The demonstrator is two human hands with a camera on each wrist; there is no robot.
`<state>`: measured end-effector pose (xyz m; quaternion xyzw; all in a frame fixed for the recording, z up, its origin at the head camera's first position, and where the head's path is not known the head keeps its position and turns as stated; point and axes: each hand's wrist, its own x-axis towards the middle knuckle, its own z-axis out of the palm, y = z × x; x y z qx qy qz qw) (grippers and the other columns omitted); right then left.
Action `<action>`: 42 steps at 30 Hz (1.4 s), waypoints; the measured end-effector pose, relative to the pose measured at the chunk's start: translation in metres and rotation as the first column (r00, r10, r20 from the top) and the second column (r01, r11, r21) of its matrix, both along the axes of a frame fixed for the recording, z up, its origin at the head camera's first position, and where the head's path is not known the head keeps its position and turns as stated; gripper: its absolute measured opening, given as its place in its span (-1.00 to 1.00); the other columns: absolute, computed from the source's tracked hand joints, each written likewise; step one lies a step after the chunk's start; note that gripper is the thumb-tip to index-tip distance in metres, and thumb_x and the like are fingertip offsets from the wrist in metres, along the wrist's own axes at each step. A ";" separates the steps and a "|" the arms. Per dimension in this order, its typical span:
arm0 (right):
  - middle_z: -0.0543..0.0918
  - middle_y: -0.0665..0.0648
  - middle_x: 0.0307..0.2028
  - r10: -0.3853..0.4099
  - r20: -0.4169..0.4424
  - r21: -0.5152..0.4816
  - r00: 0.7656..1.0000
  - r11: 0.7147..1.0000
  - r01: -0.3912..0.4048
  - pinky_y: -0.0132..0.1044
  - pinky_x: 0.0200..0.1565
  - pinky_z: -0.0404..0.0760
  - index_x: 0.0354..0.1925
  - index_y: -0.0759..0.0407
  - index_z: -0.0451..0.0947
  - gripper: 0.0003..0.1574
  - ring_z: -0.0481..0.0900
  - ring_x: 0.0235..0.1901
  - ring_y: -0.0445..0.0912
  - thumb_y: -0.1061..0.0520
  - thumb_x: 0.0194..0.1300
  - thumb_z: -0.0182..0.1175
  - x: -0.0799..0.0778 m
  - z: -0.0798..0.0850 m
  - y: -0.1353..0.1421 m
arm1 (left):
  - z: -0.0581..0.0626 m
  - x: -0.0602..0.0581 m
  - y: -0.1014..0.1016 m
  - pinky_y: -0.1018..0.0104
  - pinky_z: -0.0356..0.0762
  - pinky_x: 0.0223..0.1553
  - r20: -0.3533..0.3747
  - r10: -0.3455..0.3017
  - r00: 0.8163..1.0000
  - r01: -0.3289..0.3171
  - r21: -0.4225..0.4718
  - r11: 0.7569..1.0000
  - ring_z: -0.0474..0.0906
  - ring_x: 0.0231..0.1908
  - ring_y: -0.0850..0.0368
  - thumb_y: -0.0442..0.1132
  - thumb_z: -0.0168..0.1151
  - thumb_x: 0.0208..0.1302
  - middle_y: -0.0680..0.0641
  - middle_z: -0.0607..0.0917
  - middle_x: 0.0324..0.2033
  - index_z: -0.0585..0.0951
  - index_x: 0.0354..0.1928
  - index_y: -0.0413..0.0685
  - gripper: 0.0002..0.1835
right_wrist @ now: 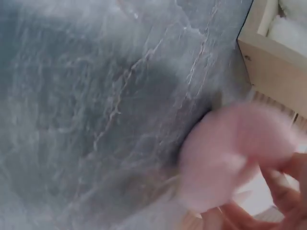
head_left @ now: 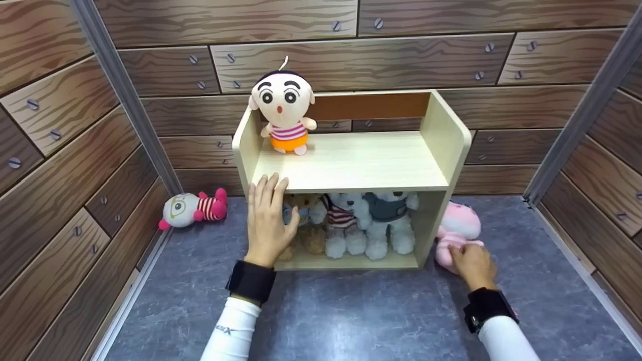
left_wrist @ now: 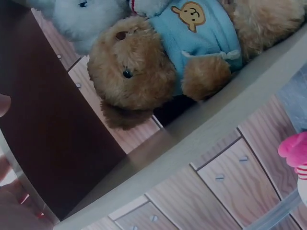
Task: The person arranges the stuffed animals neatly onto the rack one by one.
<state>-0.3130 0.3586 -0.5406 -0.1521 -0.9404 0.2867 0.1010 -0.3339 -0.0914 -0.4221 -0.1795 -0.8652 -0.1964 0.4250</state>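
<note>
My left hand [head_left: 270, 220] rests with fairly straight fingers on the left front edge of a small pale wooden shelf [head_left: 361, 160]. On its upper board sits a plush doll [head_left: 288, 113] with a striped top and orange shorts. In the lower compartment are a brown teddy bear [left_wrist: 139, 62] in a blue top and two whitish plush dogs [head_left: 343, 225], one striped, one in dark clothes. To the right of the shelf, my right hand [head_left: 474, 263] grips a pink plush toy [head_left: 459, 225] by its lower body. That toy looks blurred in the right wrist view.
A plush toy [head_left: 193, 208] with a pale head and pink striped body lies on the grey floor [head_left: 346, 311] to the left. Walls with a wood-plank print [head_left: 401, 60] enclose the back and both sides, with metal strips at the corners.
</note>
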 end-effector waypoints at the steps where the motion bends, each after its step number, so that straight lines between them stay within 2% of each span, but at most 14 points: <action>1: 0.64 0.42 -0.31 0.005 0.020 -0.016 1.000 1.000 -0.005 0.15 -0.32 0.49 -0.50 0.24 0.57 -0.52 0.60 -0.28 0.33 -0.12 0.34 0.17 0.000 -0.001 0.001 | -0.001 0.000 0.000 -0.11 -0.08 0.49 -0.004 0.002 1.000 -0.002 0.005 1.000 0.25 0.39 -0.22 -0.19 0.37 0.11 -0.23 0.46 0.32 0.47 0.28 -0.16 -0.35; 2: 0.65 0.42 -0.30 0.014 0.039 -0.033 0.999 0.999 -0.012 0.14 -0.29 0.49 -0.50 0.24 0.58 -0.51 0.60 -0.27 0.33 -0.13 0.32 0.20 0.000 -0.002 0.002 | -0.001 0.000 0.000 -0.11 -0.08 0.50 -0.004 0.005 1.000 -0.005 0.007 1.000 0.25 0.39 -0.22 -0.19 0.37 0.10 -0.23 0.46 0.32 0.47 0.28 -0.16 -0.35; 5: 0.62 0.49 -0.13 0.019 0.080 -0.110 0.997 0.994 -0.011 0.17 -0.06 0.49 -0.19 0.42 0.54 -0.40 0.54 -0.08 0.42 -0.14 0.21 0.32 0.001 -0.005 0.002 | -0.003 0.001 -0.001 -0.10 -0.09 0.50 0.000 0.010 1.000 -0.010 0.008 1.000 0.26 0.39 -0.21 -0.20 0.38 0.08 -0.22 0.46 0.32 0.47 0.28 -0.16 -0.33; 7: 0.52 0.58 0.06 0.011 0.108 -0.155 0.994 0.988 0.006 0.23 0.10 0.42 0.13 0.49 0.36 -0.13 0.45 0.08 0.48 -0.14 0.16 0.36 0.002 -0.005 0.001 | -0.005 0.001 -0.001 -0.10 -0.09 0.50 0.004 0.012 1.000 -0.012 0.008 1.000 0.26 0.39 -0.21 -0.21 0.39 0.06 -0.22 0.47 0.32 0.48 0.28 -0.16 -0.33; 9: 0.40 0.64 0.16 0.002 0.141 -0.177 0.990 0.984 0.024 0.28 0.17 0.35 0.29 0.49 0.13 0.06 0.36 0.16 0.52 -0.14 0.14 0.36 0.003 -0.002 0.000 | -0.006 0.001 0.000 -0.10 -0.09 0.50 0.005 0.012 1.000 -0.012 0.009 1.000 0.26 0.39 -0.20 -0.22 0.39 0.04 -0.22 0.47 0.32 0.48 0.28 -0.15 -0.32; 15: 0.40 0.68 0.16 0.005 0.194 -0.007 0.981 1.000 -0.004 0.48 0.15 0.22 0.53 0.27 -0.25 0.34 0.40 0.13 0.55 -0.03 0.08 0.37 -0.002 0.009 -0.005 | -0.003 -0.001 0.000 -0.07 -0.12 0.51 -0.005 0.006 1.000 -0.006 0.017 1.000 0.27 0.38 -0.19 -0.24 0.39 0.02 -0.22 0.47 0.31 0.48 0.27 -0.15 -0.32; 18: 0.46 0.66 0.10 0.044 0.182 0.115 0.982 0.991 -0.065 0.55 0.12 0.14 0.55 0.19 -0.25 0.35 0.47 0.04 0.56 0.08 0.04 0.39 -0.006 0.013 -0.009 | 0.000 -0.002 -0.001 -0.07 -0.13 0.51 -0.017 0.004 1.000 -0.004 0.023 1.000 0.27 0.38 -0.20 -0.26 0.41 0.00 -0.22 0.47 0.31 0.48 0.27 -0.16 -0.30; 22: 0.57 0.62 -0.08 0.048 0.179 0.269 0.983 0.958 -0.096 0.49 0.02 0.18 0.22 0.42 0.29 -0.27 0.55 -0.12 0.54 0.19 0.13 0.28 -0.008 0.016 -0.016 | 0.000 -0.002 -0.001 -0.07 -0.14 0.51 -0.010 0.003 1.000 -0.003 0.023 1.000 0.26 0.38 -0.20 -0.26 0.38 0.02 -0.21 0.46 0.32 0.47 0.28 -0.15 -0.31; 24: 0.60 0.60 -0.15 0.027 0.184 0.322 0.983 0.943 -0.086 0.45 -0.02 0.20 -0.02 0.50 0.44 -0.55 0.57 -0.17 0.52 0.23 0.18 0.20 -0.007 0.016 -0.019 | -0.002 -0.002 0.000 -0.07 -0.14 0.51 -0.002 0.002 1.000 -0.002 0.022 1.000 0.26 0.39 -0.19 -0.25 0.37 0.03 -0.21 0.46 0.33 0.47 0.29 -0.14 -0.31; 25: 0.61 0.59 -0.16 0.015 0.190 0.334 0.982 0.939 -0.079 0.44 -0.04 0.22 -0.09 0.53 0.48 -0.60 0.58 -0.18 0.51 0.21 0.20 0.20 -0.007 0.017 -0.020 | -0.002 -0.001 0.000 -0.07 -0.14 0.51 0.003 0.002 1.000 -0.002 0.021 1.000 0.25 0.39 -0.19 -0.25 0.36 0.04 -0.21 0.45 0.33 0.47 0.29 -0.14 -0.32; 28: 0.61 0.59 -0.16 -0.010 0.224 0.326 0.975 0.943 -0.065 0.44 -0.07 0.30 -0.12 0.56 0.52 -0.47 0.57 -0.16 0.51 0.08 0.17 0.32 -0.004 0.017 -0.019 | -0.003 -0.001 0.001 -0.06 -0.14 0.51 0.007 -0.001 1.000 0.000 0.022 1.000 0.25 0.40 -0.19 -0.25 0.36 0.04 -0.20 0.45 0.34 0.46 0.29 -0.14 -0.31; 32: 0.55 0.56 -0.10 -0.018 0.195 0.207 0.981 0.978 -0.023 0.39 -0.21 0.45 -0.14 0.45 0.51 -0.21 0.53 -0.11 0.55 -0.13 -0.11 0.51 0.009 0.014 -0.006 | -0.005 -0.001 0.002 -0.07 -0.14 0.51 -0.004 -0.003 1.000 0.003 0.029 1.000 0.25 0.40 -0.18 -0.26 0.37 0.02 -0.20 0.45 0.34 0.47 0.29 -0.13 -0.31; 37: 0.54 0.62 -0.07 -0.035 0.016 0.058 0.999 0.998 0.034 0.35 -0.22 0.50 0.03 0.41 0.39 -0.08 0.51 -0.09 0.60 -0.17 -0.05 0.51 0.041 0.010 0.010 | -0.006 -0.001 0.002 -0.07 -0.12 0.51 -0.009 -0.002 1.000 0.003 0.025 1.000 0.25 0.40 -0.18 -0.27 0.37 0.03 -0.20 0.45 0.34 0.47 0.29 -0.14 -0.31; 42: 0.44 0.70 -0.03 -0.077 -0.173 0.020 0.982 0.996 0.081 0.34 -0.01 0.39 0.16 0.52 0.29 0.08 0.38 0.00 0.56 -0.09 -0.08 0.56 0.078 0.023 0.011 | -0.001 0.003 -0.001 -0.05 -0.06 0.50 -0.022 -0.078 0.997 0.080 0.130 0.988 0.30 0.37 -0.18 -0.36 0.31 0.10 -0.22 0.50 0.28 0.53 0.20 -0.18 -0.46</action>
